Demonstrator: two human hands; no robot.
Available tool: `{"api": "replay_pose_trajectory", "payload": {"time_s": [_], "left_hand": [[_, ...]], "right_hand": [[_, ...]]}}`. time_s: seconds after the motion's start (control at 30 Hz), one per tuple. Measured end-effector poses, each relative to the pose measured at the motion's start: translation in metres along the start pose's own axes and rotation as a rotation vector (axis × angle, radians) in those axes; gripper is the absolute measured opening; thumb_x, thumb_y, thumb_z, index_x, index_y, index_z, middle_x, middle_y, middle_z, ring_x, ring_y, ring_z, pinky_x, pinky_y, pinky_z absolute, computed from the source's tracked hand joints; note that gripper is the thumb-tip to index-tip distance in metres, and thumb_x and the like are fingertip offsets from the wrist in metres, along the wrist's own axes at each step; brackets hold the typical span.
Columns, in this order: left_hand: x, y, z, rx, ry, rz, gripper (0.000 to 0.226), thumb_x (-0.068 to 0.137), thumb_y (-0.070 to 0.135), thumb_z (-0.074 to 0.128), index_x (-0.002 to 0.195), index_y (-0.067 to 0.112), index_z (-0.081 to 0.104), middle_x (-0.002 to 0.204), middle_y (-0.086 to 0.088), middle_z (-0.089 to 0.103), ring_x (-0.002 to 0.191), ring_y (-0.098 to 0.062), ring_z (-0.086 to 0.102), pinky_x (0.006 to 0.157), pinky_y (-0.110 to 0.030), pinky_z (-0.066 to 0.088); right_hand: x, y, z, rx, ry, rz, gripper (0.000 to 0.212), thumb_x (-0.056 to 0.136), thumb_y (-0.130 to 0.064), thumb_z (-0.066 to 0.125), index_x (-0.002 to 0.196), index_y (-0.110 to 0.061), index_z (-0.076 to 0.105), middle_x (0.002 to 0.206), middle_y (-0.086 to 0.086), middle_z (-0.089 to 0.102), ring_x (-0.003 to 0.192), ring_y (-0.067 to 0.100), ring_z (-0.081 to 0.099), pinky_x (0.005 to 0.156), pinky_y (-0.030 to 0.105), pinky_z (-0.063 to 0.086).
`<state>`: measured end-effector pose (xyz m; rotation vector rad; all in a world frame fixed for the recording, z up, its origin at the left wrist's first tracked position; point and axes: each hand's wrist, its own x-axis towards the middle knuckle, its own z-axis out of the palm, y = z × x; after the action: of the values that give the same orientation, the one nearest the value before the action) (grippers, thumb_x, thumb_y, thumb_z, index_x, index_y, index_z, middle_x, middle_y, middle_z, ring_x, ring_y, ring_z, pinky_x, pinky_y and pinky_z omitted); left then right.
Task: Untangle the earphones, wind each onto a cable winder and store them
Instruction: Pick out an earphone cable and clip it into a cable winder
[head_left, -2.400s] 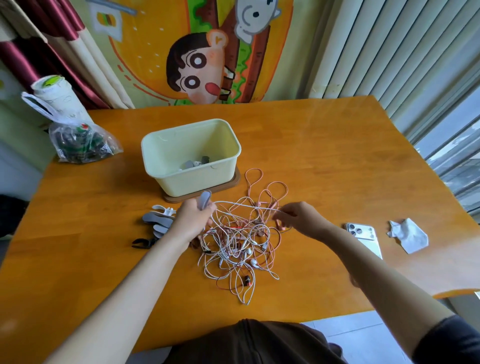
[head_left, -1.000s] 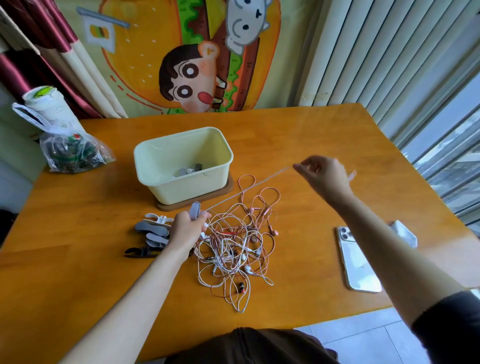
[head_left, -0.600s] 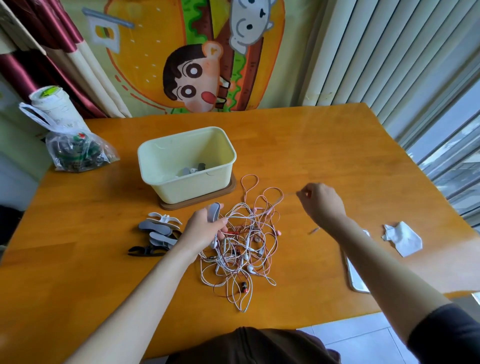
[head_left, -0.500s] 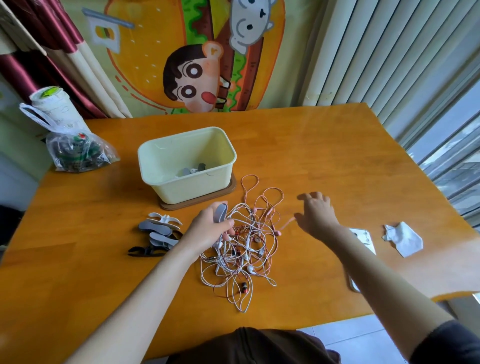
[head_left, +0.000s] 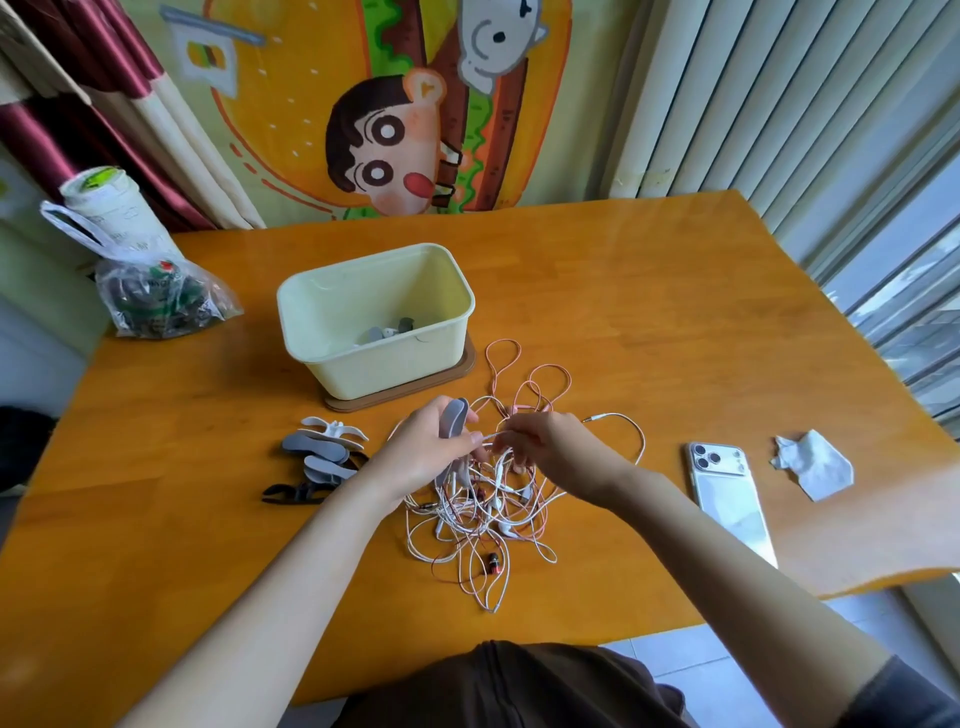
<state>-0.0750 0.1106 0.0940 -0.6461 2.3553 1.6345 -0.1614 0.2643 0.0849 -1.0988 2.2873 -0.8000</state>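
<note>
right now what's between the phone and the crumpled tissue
Nothing. The head view shows only bare table between the phone and the crumpled tissue.

The orange worktop carried a pale bin on a brown base, tangled earphones just in front of it, loose cable winders to their left, a phone and crumpled tissue at right, and a plastic bag far left.

Left grip, right grip bare; forearms bare to elbow. Dark grey sleeve on right upper arm, off bench near edge. Dark brown garment below same edge.
</note>
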Motion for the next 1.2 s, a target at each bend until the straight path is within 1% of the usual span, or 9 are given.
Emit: {"api": "replay_pose_trajectory", "payload": {"time_s": [0.07, 0.2, 0.37, 0.47, 0.57, 0.67, 0.83, 1.03, 1.2], "left_hand": [[0.002, -0.003, 0.004, 0.014, 0.015, -0.012, 0.018, 0.098, 0.025, 0.052, 0.114, 0.017, 0.053, 0.092, 0.004, 0.064, 0.088, -0.007, 0.06, 0.071, -0.017, 0.043], [0.002, -0.01, 0.011, -0.059, -0.022, -0.087, 0.016, 0.099, 0.028, 0.05, 0.11, 0.018, 0.055, 0.099, -0.002, 0.059, 0.094, -0.016, 0.057, 0.078, -0.025, 0.045], [0.001, -0.029, 0.02, -0.349, 0.096, -0.325, 0.032, 0.096, 0.029, 0.055, 0.124, 0.014, 0.047, 0.115, -0.011, 0.059, 0.104, -0.026, 0.06, 0.097, -0.046, 0.048], [0.0, -0.033, 0.023, -0.532, 0.131, -0.421, 0.022, 0.097, 0.007, 0.051, 0.117, 0.002, 0.045, 0.105, -0.018, 0.054, 0.082, -0.024, 0.058, 0.073, -0.037, 0.052], [-0.007, -0.032, 0.028, -0.61, 0.096, -0.424, 0.01, 0.094, -0.007, 0.046, 0.098, 0.003, 0.045, 0.106, -0.024, 0.051, 0.079, -0.024, 0.055, 0.078, -0.037, 0.05], [-0.011, -0.029, 0.035, -0.731, 0.034, -0.365, 0.01, 0.095, -0.002, 0.05, 0.085, 0.002, 0.051, 0.108, -0.025, 0.052, 0.088, -0.026, 0.058, 0.087, -0.037, 0.051], [-0.013, -0.018, 0.042, -0.895, 0.042, -0.352, 0.016, 0.097, 0.014, 0.051, 0.097, -0.001, 0.058, 0.083, -0.013, 0.062, 0.067, -0.022, 0.062, 0.05, -0.025, 0.054], [-0.013, -0.016, 0.043, -1.0, 0.0, -0.331, 0.015, 0.096, 0.0, 0.047, 0.097, 0.004, 0.061, 0.078, -0.009, 0.069, 0.079, -0.019, 0.061, 0.07, -0.028, 0.047], [-0.009, -0.012, 0.041, -1.128, 0.055, -0.306, 0.018, 0.097, 0.005, 0.045, 0.105, 0.003, 0.061, 0.092, -0.012, 0.064, 0.083, -0.019, 0.059, 0.073, -0.027, 0.045]], "right_hand": [[0.001, -0.001, 0.001, -0.006, -0.031, -0.02, 0.019, 0.097, -0.015, 0.05, 0.104, -0.006, 0.065, 0.084, -0.003, 0.059, 0.075, 0.012, 0.056, 0.062, 0.01, 0.041], [0.0, -0.005, 0.006, 0.021, -0.143, 0.004, 0.014, 0.096, -0.021, 0.053, 0.097, -0.009, 0.06, 0.077, -0.008, 0.056, 0.063, 0.003, 0.05, 0.054, 0.01, 0.038], [0.002, 0.002, 0.002, -0.017, -0.102, 0.08, 0.016, 0.098, -0.015, 0.047, 0.087, -0.018, 0.058, 0.074, -0.01, 0.057, 0.072, 0.018, 0.059, 0.06, 0.019, 0.045], [0.009, 0.003, -0.005, -0.023, 0.004, 0.12, 0.019, 0.098, -0.017, 0.049, 0.092, -0.01, 0.066, 0.076, 0.0, 0.061, 0.064, 0.016, 0.058, 0.052, 0.016, 0.04], [0.018, -0.01, -0.01, 0.008, 0.133, 0.06, 0.018, 0.097, -0.018, 0.052, 0.092, -0.009, 0.066, 0.067, -0.008, 0.057, 0.055, 0.003, 0.051, 0.048, 0.01, 0.038], [0.022, -0.026, -0.008, 0.055, 0.225, -0.026, 0.016, 0.095, -0.022, 0.055, 0.085, -0.013, 0.063, 0.062, -0.012, 0.054, 0.052, 0.002, 0.049, 0.049, 0.011, 0.037], [0.011, -0.022, 0.012, -0.013, 0.091, 0.028, 0.02, 0.096, -0.023, 0.053, 0.098, -0.009, 0.067, 0.079, 0.002, 0.065, 0.06, 0.006, 0.053, 0.053, 0.01, 0.036], [-0.003, -0.012, 0.016, 0.016, 0.123, 0.097, 0.012, 0.097, -0.015, 0.048, 0.087, -0.013, 0.054, 0.076, 0.001, 0.059, 0.06, 0.008, 0.056, 0.052, 0.009, 0.041], [-0.004, -0.007, 0.018, -0.015, 0.166, 0.06, 0.012, 0.096, -0.011, 0.05, 0.087, -0.008, 0.056, 0.08, 0.003, 0.058, 0.063, 0.01, 0.052, 0.056, 0.012, 0.04]]}}
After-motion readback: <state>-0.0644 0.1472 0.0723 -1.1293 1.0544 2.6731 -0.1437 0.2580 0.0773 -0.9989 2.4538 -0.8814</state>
